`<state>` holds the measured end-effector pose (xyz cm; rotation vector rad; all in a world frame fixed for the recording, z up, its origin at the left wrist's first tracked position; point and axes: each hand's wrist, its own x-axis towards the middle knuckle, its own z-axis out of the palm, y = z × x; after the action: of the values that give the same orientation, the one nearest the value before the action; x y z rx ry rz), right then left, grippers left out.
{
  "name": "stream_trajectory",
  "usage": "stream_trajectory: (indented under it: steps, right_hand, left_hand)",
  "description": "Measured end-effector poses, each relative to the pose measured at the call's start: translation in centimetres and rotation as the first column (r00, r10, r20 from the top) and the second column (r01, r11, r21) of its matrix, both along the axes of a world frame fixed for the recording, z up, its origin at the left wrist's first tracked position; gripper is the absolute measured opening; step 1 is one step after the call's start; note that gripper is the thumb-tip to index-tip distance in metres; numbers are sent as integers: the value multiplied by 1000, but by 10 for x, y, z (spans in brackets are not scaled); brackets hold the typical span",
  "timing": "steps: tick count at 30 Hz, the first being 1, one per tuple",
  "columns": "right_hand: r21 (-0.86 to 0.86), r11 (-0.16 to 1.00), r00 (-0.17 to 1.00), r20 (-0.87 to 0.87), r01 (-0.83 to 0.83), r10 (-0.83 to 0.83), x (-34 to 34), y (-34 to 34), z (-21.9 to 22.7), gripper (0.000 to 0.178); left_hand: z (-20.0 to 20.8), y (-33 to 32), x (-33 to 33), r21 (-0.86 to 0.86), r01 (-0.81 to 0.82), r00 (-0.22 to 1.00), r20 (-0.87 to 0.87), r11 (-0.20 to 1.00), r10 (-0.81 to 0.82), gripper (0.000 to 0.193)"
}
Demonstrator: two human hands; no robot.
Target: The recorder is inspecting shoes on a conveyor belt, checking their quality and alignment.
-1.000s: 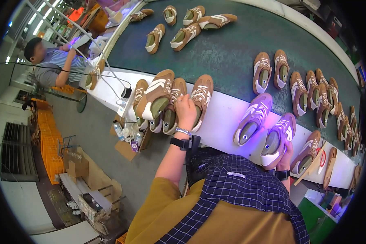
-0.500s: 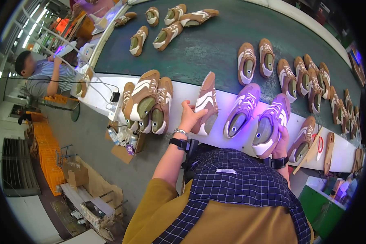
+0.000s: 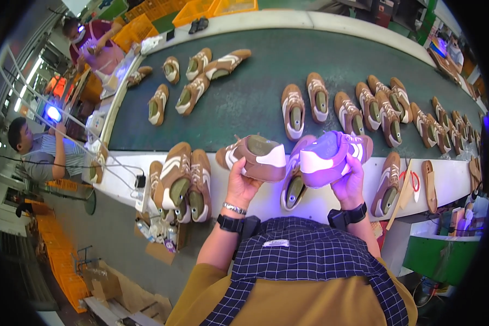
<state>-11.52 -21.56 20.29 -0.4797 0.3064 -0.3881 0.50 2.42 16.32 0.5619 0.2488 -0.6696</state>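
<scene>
Side by side above the white ledge I hold two brown sneakers with white stripes and white heel patches, their heels turned toward me. My left hand (image 3: 242, 183) grips the left sneaker (image 3: 258, 157) low on its side. My right hand (image 3: 350, 186) is closed on the right sneaker (image 3: 319, 161), which is lit violet. Between and behind them, a third sneaker (image 3: 293, 195) rests on the ledge, partly hidden by the held pair. Left of my left hand, several sneakers (image 3: 178, 182) are bunched together, one on top. Another sneaker (image 3: 387, 185) lies right of my right hand.
Beyond the white ledge (image 3: 122, 187), the dark green belt (image 3: 228, 119) carries several more sneakers, crowded at the right. Shoe-shaped pieces (image 3: 430, 182) and red-handled scissors (image 3: 415, 182) lie at the ledge's right. Two people (image 3: 38, 146) (image 3: 95, 46) work at the left, near cables.
Both sneakers have been lifted off the ledge and brought closer together, heels now facing me. My right hand has moved left. The view has shifted, showing more beyond the belt.
</scene>
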Motion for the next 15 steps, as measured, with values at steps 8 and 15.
stream_trajectory:
  steps: [8, 15]
  right_hand:
    - [-48, 995, 996, -15, 86, -87, 9, 16, 28, 40]
    - [-83, 988, 990, -43, 127, -131, 10, 24, 30, 40]
  left_hand:
    - [46, -11, 0, -21, -72, 997, 5, 997, 72, 60]
    - [50, -18, -3, -8, -58, 998, 28, 998, 58, 58]
